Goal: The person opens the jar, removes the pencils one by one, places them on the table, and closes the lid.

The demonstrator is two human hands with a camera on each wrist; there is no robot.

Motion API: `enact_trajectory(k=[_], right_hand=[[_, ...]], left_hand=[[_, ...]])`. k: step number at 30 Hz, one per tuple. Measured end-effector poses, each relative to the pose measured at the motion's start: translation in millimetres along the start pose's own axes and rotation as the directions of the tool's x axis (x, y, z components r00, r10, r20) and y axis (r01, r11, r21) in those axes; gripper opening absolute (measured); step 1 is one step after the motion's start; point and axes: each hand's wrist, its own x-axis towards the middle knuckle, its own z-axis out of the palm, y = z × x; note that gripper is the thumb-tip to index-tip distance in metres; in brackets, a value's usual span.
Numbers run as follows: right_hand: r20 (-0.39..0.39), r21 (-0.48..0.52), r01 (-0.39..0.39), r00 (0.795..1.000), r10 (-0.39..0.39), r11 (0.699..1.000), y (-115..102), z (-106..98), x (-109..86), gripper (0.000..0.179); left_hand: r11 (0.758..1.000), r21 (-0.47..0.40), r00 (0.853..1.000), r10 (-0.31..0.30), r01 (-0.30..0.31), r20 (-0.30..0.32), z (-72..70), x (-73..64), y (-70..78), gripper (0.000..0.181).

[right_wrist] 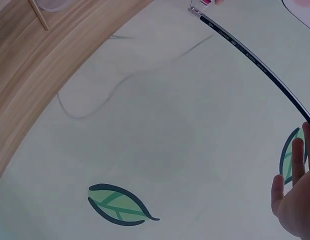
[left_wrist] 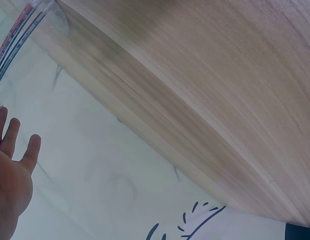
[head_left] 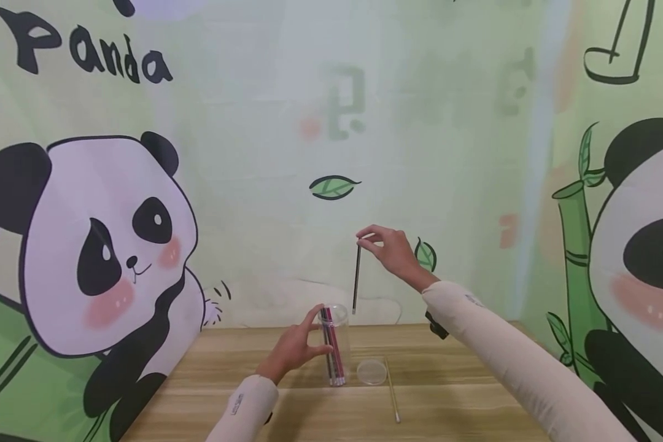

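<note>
My left hand [head_left: 295, 348] grips a clear plastic cylinder [head_left: 344, 344] standing upright on the table, thumb and fingers around its side. Inside lean several dark and red pencils [head_left: 336, 359], which also show at the top corner of the left wrist view. Above and to the right of the cylinder, my right hand [head_left: 391, 247] pinches a black pencil [head_left: 356, 279] by its upper end. That pencil hangs nearly vertical, its lower end apart from the cylinder's rim. In the right wrist view the black pencil [right_wrist: 255, 60] carries small printed lettering.
A round clear lid [head_left: 372, 372] lies on the wooden table [head_left: 453, 380], just right of the cylinder. Beside the lid is a gold-coloured pencil [head_left: 393, 396]. Behind the table's far edge hangs a backdrop [head_left: 265, 184] printed with pandas and leaves.
</note>
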Motion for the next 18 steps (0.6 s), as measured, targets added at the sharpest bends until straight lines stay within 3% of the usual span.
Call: enact_trajectory(k=[7,18], right_hand=[[0.01,-0.008,-0.025,1.0,0.025,1.0,12.1,0.2,-10.5,0.02],[0.033,-0.025,-0.053,0.998,0.054,0.998,37.8,-3.3,-47.7,0.017]], left_hand=[[1.0,-0.004,1.0,-0.008,0.008,-0.007,1.1,0.2,-3.0,0.101],[1.0,0.006,1.0,0.027,-0.027,-0.016,1.6,0.2,-3.8,0.101]])
